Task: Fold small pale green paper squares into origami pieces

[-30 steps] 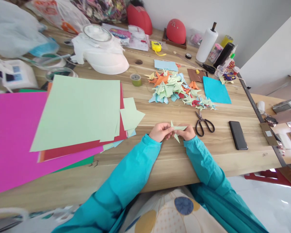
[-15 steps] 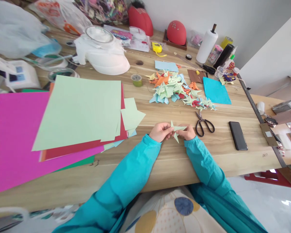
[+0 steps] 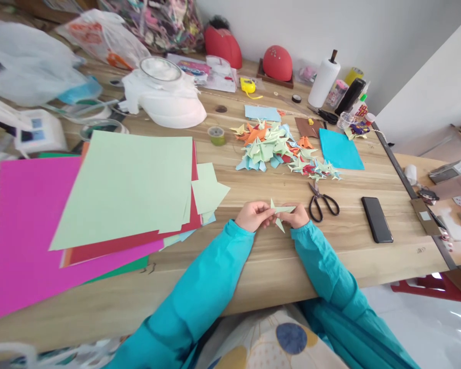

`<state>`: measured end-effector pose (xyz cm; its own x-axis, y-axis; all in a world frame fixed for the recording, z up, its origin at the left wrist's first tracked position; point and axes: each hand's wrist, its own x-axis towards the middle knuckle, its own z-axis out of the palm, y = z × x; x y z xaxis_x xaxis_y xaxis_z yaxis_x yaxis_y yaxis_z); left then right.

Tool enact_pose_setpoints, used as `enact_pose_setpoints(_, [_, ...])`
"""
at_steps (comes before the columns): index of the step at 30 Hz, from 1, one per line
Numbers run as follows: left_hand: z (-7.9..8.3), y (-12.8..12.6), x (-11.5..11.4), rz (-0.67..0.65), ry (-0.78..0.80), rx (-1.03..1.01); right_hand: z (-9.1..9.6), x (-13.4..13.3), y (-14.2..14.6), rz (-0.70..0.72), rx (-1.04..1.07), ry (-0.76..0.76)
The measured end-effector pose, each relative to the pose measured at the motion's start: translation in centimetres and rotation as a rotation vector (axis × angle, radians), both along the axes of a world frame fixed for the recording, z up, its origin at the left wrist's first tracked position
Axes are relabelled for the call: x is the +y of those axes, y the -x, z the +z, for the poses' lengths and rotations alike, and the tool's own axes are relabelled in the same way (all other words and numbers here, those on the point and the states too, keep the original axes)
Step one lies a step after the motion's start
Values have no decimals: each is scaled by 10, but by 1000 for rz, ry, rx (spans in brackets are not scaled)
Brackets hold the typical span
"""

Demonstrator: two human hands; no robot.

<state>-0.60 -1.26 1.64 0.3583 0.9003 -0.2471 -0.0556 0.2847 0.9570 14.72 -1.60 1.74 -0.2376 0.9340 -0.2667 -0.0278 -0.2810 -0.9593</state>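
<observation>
A small pale green folded paper figure with pointed tips is held just above the wooden table. My left hand pinches its left side with closed fingers. My right hand grips its right side, fingers also closed. Both arms wear teal sleeves. A pile of folded paper figures in green, blue and orange lies farther back on the table. Black scissors rest just right of my right hand.
A stack of large paper sheets, pale green over red and pink, covers the left. A black phone lies right of the scissors. A teal sheet, a paper towel roll, a white lidded container and plastic bags stand behind.
My hands keep the same hold on the green figure. The view has tipped slightly, so everything on the table sits a little lower in the picture.
</observation>
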Motion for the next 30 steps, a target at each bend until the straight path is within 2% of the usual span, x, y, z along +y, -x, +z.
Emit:
enact_pose_setpoints(9, [-1,2,1,8,25,-56,-2,0,3,-5,97,51])
enact_pose_setpoints(16, [-1,3,0,-11,5,-58,0,0,3,-4,39,-5])
enact_pose_setpoints(24, [-5,3,1,-55,106,-183,-14,3,-2,19,153,24])
enact_pose_setpoints(30, [-4,4,1,-73,188,-279,-13,2,1,13,241,100])
